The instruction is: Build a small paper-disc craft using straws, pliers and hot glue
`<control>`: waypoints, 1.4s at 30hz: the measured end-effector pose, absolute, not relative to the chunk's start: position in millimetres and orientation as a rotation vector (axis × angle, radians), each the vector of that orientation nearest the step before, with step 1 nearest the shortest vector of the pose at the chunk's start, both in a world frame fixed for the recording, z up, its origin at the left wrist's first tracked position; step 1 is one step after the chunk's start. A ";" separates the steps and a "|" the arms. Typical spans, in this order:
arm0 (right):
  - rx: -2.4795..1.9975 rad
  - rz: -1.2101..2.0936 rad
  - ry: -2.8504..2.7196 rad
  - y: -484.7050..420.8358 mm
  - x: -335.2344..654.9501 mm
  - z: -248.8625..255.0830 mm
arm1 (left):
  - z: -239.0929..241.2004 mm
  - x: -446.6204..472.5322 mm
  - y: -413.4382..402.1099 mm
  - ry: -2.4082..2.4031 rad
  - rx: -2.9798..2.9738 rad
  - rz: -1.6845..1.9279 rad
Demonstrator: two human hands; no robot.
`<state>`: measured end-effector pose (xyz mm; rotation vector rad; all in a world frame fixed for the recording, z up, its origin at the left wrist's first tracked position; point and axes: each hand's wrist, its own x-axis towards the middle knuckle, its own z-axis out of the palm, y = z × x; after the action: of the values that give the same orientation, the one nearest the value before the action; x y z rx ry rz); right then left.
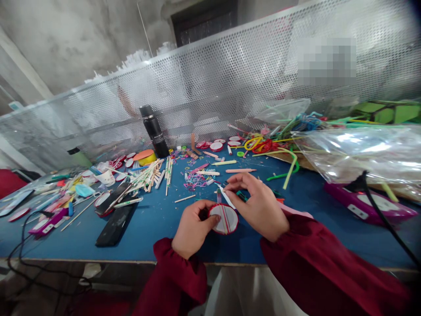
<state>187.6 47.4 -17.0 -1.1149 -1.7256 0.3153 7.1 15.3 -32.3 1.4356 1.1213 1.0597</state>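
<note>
Here, round disc point(224, 218) gripped, left hand point(190, 228) fingertips

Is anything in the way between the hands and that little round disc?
Nothing visible. The left hand already grips the disc at its edge, and the right hand touches it from above while pinching a white stick.
</note>
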 end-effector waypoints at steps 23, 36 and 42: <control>-1.090 0.068 -1.791 44.1 185.8 -14.6 | -32.6 8.0 16.1 1.119 1.409 1.049; -1.123 0.099 -1.805 43.2 186.4 -15.4 | -33.4 7.4 16.2 1.114 1.417 1.063; -1.125 0.129 -1.800 41.8 186.5 -13.5 | -32.9 7.5 15.6 1.114 1.411 1.057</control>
<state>186.5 41.8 -13.5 -1.1250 -1.8001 0.1288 7.5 15.6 -32.9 1.4106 1.1142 1.0568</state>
